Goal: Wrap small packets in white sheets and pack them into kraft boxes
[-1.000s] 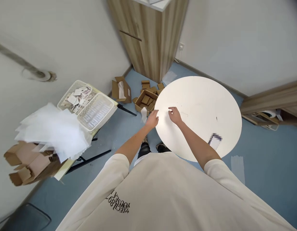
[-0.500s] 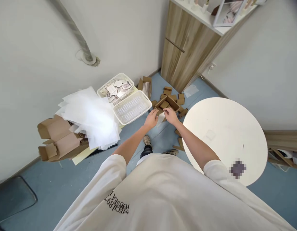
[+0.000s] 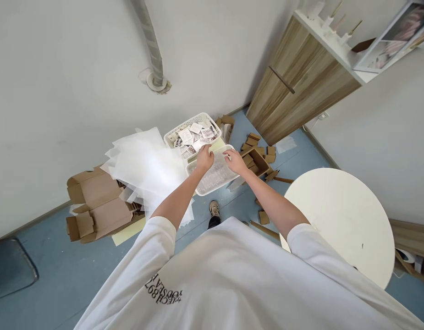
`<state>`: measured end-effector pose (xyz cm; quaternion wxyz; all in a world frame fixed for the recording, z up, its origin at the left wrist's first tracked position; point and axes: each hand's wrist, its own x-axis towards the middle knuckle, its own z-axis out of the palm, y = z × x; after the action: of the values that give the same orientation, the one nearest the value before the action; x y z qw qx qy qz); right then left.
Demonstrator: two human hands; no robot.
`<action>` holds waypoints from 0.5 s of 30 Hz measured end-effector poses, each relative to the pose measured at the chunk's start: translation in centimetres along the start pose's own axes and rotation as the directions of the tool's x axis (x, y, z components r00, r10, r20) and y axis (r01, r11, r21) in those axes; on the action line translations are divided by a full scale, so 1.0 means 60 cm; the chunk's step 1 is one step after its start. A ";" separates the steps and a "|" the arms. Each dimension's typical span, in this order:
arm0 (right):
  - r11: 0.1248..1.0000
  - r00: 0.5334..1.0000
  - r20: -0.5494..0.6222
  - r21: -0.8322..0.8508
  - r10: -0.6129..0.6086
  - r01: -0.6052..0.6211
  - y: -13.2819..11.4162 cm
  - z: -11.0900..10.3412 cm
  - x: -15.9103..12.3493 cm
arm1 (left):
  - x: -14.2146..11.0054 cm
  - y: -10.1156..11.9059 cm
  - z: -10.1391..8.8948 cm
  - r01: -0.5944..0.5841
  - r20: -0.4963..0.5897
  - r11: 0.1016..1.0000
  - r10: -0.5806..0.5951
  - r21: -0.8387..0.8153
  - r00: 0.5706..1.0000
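Note:
My left hand [image 3: 205, 158] and my right hand [image 3: 235, 160] are close together over a white plastic basket [image 3: 212, 182] filled with clear packets. Both hands have their fingers curled in a pinch on a thin translucent piece stretched between them; it is hard to make out against the basket. Just behind stands a second white basket [image 3: 175, 132] holding several small printed cards. Both baskets rest on a low yellow-topped stand.
A pile of white translucent sheets [image 3: 146, 165] and folded cardboard boxes [image 3: 95, 201] lie to the left. An open cardboard box [image 3: 255, 160] and loose cardboard pieces sit on the blue floor. A round white table [image 3: 338, 220] is on the right, a wooden cabinet [image 3: 301, 91] behind it.
I have turned left, away from the round table. Both hands moved from the table's edge to above the basket of clear packets, carrying the thin white piece with them.

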<state>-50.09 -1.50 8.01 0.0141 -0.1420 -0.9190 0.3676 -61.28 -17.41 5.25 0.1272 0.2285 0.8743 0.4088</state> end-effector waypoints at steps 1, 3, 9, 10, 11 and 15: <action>1.000 1.000 0.007 -0.017 -0.015 0.015 -0.006 0.007 0.021 | 0.020 -0.009 -0.003 0.039 -0.008 0.999 -0.039 0.000 0.999; 0.998 1.000 0.015 -0.061 -0.015 0.016 -0.015 0.022 0.058 | 0.057 -0.025 -0.005 0.113 -0.016 0.994 -0.114 -0.007 0.993; 0.987 0.998 0.055 -0.156 0.035 -0.026 -0.026 0.052 0.129 | 0.138 -0.050 0.007 0.305 -0.038 0.949 -0.309 -0.082 0.950; 0.987 0.998 0.059 -0.158 0.038 -0.028 -0.026 0.055 0.135 | 0.146 -0.051 0.009 0.328 -0.039 0.940 -0.332 -0.090 0.942; 0.987 0.997 0.061 -0.159 0.042 -0.032 -0.026 0.057 0.140 | 0.153 -0.051 0.011 0.347 -0.037 0.933 -0.352 -0.096 0.935; 0.987 0.996 0.058 -0.151 0.067 -0.058 -0.026 0.062 0.146 | 0.169 -0.047 0.021 0.411 -0.024 0.899 -0.419 -0.151 0.908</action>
<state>-59.39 -2.69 5.68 -0.0370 -0.1597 -0.9390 0.3024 -70.37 -13.05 1.93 0.2027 0.0159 0.8747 0.4399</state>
